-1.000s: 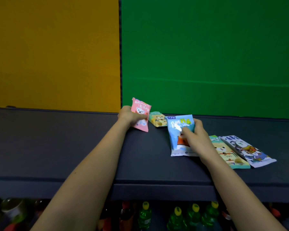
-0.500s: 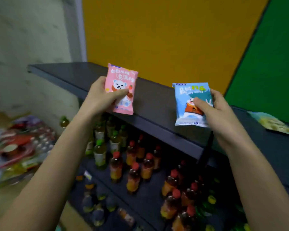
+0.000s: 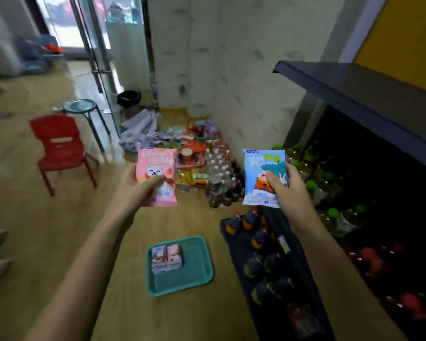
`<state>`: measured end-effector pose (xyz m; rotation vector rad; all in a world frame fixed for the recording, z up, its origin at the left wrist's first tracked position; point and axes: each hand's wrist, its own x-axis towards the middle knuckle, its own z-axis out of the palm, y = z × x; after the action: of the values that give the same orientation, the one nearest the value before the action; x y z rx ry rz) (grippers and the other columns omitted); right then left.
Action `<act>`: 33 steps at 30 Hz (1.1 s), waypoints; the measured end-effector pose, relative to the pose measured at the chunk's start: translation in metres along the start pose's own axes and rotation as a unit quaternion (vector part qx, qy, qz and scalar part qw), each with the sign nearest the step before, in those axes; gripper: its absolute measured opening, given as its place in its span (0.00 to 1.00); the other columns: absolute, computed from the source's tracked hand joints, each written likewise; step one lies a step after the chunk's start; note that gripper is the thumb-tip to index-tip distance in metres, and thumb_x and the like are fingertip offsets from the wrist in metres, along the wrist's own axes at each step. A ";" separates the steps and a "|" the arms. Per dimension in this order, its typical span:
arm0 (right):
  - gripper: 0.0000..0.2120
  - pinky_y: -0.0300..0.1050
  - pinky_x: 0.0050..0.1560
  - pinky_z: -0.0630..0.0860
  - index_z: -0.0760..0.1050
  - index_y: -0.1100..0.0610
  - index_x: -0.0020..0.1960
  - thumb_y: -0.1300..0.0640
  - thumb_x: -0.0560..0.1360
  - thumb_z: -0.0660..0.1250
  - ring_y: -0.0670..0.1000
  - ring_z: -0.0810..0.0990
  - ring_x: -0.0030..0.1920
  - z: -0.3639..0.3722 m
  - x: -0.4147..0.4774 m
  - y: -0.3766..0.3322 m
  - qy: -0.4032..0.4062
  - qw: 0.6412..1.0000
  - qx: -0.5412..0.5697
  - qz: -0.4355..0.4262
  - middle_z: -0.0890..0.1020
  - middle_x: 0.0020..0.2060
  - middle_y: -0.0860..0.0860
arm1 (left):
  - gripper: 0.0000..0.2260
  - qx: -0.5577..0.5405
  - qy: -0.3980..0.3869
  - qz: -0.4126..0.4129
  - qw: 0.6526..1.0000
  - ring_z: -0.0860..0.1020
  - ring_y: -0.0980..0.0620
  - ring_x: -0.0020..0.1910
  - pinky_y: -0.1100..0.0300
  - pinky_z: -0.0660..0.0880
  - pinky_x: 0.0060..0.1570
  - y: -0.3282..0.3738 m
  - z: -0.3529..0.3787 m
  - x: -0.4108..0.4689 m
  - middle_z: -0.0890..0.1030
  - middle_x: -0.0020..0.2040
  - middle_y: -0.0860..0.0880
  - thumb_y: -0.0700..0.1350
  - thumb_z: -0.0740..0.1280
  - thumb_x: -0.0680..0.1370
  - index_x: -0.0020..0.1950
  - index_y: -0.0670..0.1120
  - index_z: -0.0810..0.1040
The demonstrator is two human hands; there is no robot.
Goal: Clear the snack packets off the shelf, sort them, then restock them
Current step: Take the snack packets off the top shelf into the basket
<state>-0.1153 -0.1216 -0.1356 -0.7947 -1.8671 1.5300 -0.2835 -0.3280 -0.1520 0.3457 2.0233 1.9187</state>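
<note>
**Two snack packets held above the floor**

Nearest, a teal tray (image 3: 197, 279) is seen on the wooden floor, with a small stack of packets (image 3: 166, 258) laid in its far left corner. Above it, a pink packet (image 3: 158, 173) is gripped upright by the left hand (image 3: 135, 190), thumb across its front. A blue packet (image 3: 261, 173) is held upright in the same way by the right hand (image 3: 290, 193). Both packets are kept clear of the dark shelf (image 3: 354, 89), which is seen at the far right. Bottles (image 3: 256, 242) are ranged on the lower shelves to the right. Farther off, a pile of goods (image 3: 197, 153) is heaped against the wall, and a red chair (image 3: 59, 148) and a stool (image 3: 80, 107) are placed at the left.
</note>
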 end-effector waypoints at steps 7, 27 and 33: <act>0.14 0.29 0.38 0.77 0.71 0.62 0.62 0.59 0.78 0.62 0.47 0.80 0.46 0.148 0.053 0.091 -0.092 0.991 0.000 0.098 0.80 0.53 0.54 | 0.07 0.027 0.040 -0.115 0.992 0.77 0.63 0.25 0.69 0.72 0.23 -0.094 -0.085 0.078 0.78 0.39 0.49 0.36 0.62 0.76 0.47 0.48 0.72; 0.10 0.51 0.49 0.76 0.71 0.61 0.56 0.58 0.77 0.64 0.55 0.80 0.47 0.367 0.116 0.628 -0.132 0.952 -0.047 0.273 0.80 0.49 0.58 | 0.07 0.043 0.034 -0.296 0.954 0.81 0.55 0.31 0.66 0.78 0.28 -0.626 -0.088 0.256 0.81 0.41 0.47 0.39 0.69 0.74 0.51 0.42 0.74; 0.07 0.53 0.51 0.75 0.70 0.59 0.54 0.59 0.77 0.63 0.55 0.78 0.47 0.407 0.125 0.789 -0.148 0.952 -0.084 0.256 0.78 0.48 0.55 | 0.09 0.062 0.050 -0.289 0.954 0.80 0.57 0.25 0.64 0.77 0.26 -0.792 -0.070 0.288 0.82 0.40 0.43 0.38 0.72 0.72 0.49 0.36 0.77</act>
<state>-0.4419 -0.1569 -0.9700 -1.2641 -2.1396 1.9040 -0.5357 -0.3291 -0.9595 -0.2976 2.0157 1.4705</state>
